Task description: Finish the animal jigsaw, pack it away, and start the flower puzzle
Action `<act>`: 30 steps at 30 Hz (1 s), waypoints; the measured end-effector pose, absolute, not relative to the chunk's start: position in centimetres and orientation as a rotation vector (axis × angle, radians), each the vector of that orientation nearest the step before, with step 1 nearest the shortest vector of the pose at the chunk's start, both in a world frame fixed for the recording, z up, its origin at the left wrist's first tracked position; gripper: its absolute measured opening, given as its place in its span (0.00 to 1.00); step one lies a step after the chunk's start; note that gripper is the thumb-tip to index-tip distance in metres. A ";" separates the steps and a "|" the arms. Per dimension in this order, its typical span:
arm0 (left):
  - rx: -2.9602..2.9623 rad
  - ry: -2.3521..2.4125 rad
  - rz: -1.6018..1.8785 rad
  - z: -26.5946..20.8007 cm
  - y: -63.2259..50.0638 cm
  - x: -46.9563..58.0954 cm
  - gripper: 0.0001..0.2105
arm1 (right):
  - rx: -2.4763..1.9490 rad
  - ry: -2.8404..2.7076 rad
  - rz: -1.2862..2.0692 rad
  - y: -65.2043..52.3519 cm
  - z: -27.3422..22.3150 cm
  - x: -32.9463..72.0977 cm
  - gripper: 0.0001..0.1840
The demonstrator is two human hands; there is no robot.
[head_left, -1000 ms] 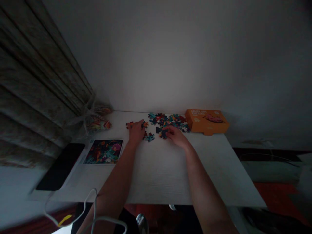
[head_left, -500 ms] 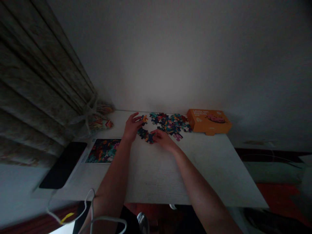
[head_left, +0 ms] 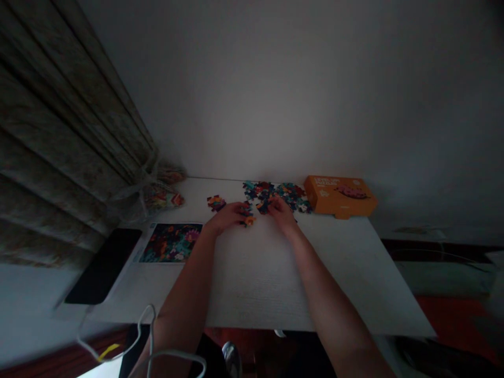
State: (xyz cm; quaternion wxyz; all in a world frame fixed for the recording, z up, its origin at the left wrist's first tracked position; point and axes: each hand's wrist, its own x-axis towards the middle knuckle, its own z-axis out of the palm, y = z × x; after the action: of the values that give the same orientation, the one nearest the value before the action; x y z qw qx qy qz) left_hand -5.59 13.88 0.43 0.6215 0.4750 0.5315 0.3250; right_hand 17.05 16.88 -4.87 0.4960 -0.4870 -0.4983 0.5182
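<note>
On my remote feed from the head camera, the left hand [head_left: 229, 216] reaches over a small cluster of interlocking, multicoloured cardboard puzzle pieces [head_left: 249, 221] on a white rectangular table [head_left: 260, 283]. Its fingers are bent and touch the cluster; I cannot tell whether they grip it. The right hand [head_left: 281, 211] has thumb and fingers drawn together in a pinch on a dark, orange-edged puzzle piece [head_left: 261, 207], just in front of a heap of loose multicoloured pieces [head_left: 291, 192]. I note another small group of pieces [head_left: 215, 202] beyond the left wrist, and an orange cardboard box [head_left: 340, 197] beside the heap.
</note>
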 end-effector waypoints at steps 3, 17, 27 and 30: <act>1.209 1.397 0.878 -0.6 14.7 -5.6 0.20 | -1.165 -1.164 1.263 17.0 -4.3 17.2 0.16; 1.179 1.394 1.226 -0.2 15.6 -6.9 0.25 | -1.358 -1.215 1.300 15.7 -1.6 18.8 0.20; 1.670 1.489 0.766 -0.4 15.2 -5.8 0.12 | -1.312 -1.432 1.539 14.5 -0.5 19.2 0.22; 1.763 1.528 0.744 -0.9 15.1 -5.0 0.12 | -1.298 -1.624 1.628 13.7 -0.8 18.6 0.16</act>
State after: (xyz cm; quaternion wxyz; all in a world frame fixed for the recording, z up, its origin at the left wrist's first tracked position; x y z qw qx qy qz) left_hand -5.01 15.14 -0.87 0.3395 0.6771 0.5870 0.2859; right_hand 18.57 13.67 -0.77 0.2478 -0.4762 -0.5959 0.5972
